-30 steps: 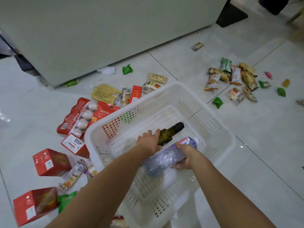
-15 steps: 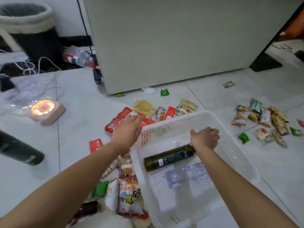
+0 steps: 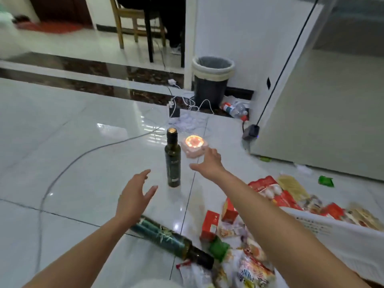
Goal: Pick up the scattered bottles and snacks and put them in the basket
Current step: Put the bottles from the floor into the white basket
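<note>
— Where is the dark green glass bottle (image 3: 172, 161)?
— It stands upright on the tiled floor (image 3: 83, 163), between the two hands. Neither hand touches it.
— How are the hands?
— The left hand (image 3: 133, 196), nearer than the bottle and to its left, has its fingers spread wide and holds nothing. The right hand (image 3: 208, 163), just right of the bottle, is also spread wide and empty.
— And the other things?
— A second dark bottle (image 3: 166, 239) lies on its side, nearer than the upright one. The white basket (image 3: 342, 235) is well to the right, with snack packets (image 3: 255, 265) and red boxes (image 3: 209, 225) between. A glowing lamp (image 3: 194, 144) sits just behind the bottle.
</note>
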Available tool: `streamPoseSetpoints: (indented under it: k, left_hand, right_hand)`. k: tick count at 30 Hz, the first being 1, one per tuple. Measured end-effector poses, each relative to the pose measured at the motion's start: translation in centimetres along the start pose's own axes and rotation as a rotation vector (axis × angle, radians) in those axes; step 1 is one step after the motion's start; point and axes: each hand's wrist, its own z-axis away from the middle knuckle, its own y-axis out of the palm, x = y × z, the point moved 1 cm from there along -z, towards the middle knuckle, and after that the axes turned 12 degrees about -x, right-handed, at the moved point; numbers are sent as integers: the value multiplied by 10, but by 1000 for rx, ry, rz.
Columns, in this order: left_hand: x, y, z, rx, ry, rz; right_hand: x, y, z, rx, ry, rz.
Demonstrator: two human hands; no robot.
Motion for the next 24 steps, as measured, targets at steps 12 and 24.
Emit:
streamPoseSetpoints:
  k: [12,24]
  left_hand:
    - [63,56,49,688,319,-432]
    - [93,77,43,636,370,-543]
  right_hand:
    - [25,66,-41,106,125,-372]
    - [12,109,-58,113,218,-485]
